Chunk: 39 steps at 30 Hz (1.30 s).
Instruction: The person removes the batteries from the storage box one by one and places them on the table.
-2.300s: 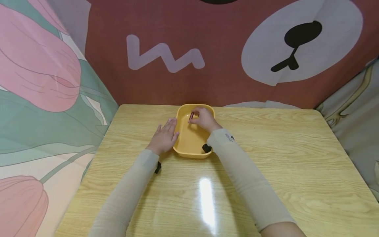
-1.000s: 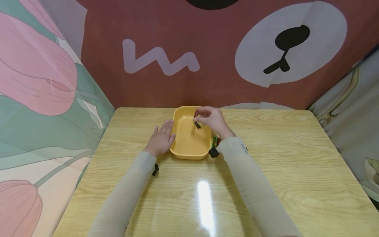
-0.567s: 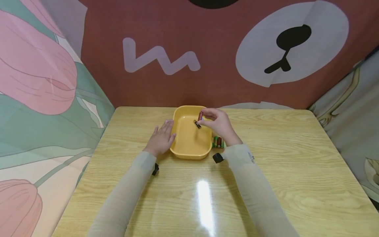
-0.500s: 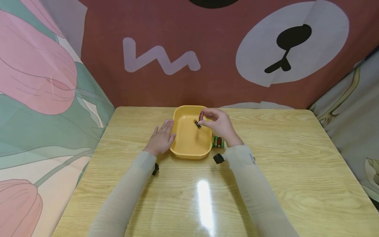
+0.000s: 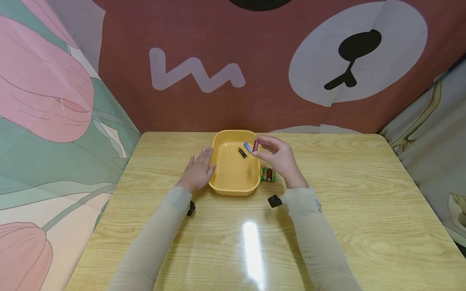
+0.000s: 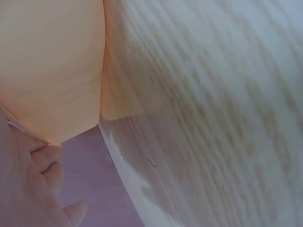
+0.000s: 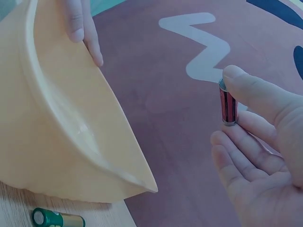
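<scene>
A red battery is pinched between the thumb and fingertips of my right hand, over the right side of a yellow plastic tray. The right wrist view shows the same red battery held by its ends. Inside the tray lie a black battery and a blue battery, side by side and slanted. My left hand rests flat with straight fingers against the tray's left side. In the left wrist view, the tray wall hides part of that hand.
Several batteries, green and dark red, line up on the table beside the tray's right wall. The wooden table meets a printed cloth backdrop at its far edge. A green battery appears low in the right wrist view.
My right hand has drawn to the right with the red battery. The blue battery now shows in the tray, and the row of batteries outside has come into view. The left hand stays put.
</scene>
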Tool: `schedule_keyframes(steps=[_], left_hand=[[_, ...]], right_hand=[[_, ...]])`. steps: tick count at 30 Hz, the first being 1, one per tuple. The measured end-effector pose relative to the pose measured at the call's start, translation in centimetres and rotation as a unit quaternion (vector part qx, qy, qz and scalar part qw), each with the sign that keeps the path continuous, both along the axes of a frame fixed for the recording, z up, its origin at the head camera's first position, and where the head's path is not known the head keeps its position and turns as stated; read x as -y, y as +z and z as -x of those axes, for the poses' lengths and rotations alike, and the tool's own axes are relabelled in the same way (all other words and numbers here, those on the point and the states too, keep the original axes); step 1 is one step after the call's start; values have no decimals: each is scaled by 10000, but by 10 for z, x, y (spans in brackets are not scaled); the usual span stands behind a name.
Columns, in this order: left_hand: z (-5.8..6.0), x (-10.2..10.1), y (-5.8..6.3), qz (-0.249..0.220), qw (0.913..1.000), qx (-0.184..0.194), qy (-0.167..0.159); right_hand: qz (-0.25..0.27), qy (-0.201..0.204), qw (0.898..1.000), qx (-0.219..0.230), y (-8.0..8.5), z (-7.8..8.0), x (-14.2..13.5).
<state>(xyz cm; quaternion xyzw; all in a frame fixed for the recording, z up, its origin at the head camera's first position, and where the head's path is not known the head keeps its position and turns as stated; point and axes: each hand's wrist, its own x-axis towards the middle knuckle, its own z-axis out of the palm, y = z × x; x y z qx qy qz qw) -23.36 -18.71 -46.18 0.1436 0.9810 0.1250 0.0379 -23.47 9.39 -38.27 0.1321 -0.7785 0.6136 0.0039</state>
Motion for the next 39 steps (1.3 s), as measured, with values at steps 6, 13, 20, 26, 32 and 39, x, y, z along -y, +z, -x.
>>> schedule_keyframes(steps=[6, 13, 20, 26, 32, 39], left_hand=[[0, 0, 1, -8, 10000, 4, -8], [0, 0, 1, -4, 10000, -8, 3], [0, 1, -2, -23, 10000, -37, -2], [0, 1, -1, -7, 10000, -33, -4], [-1, 1, 0, 21, 10000, -40, -42], [-2, 0, 1, -9, 10000, 14, -27]], right_hand=[[214, -89, 9997, -63, -6, -2, -8], [299, -108, 9994, -139, -13, -5, -17], [336, -117, 9992, -172, -21, -11, -26], [340, -298, 9989, -124, -29, -14, -34], [376, -397, 9984, 139, -38, -14, -43], [269, -520, 9977, 331, -70, -1, -60]])
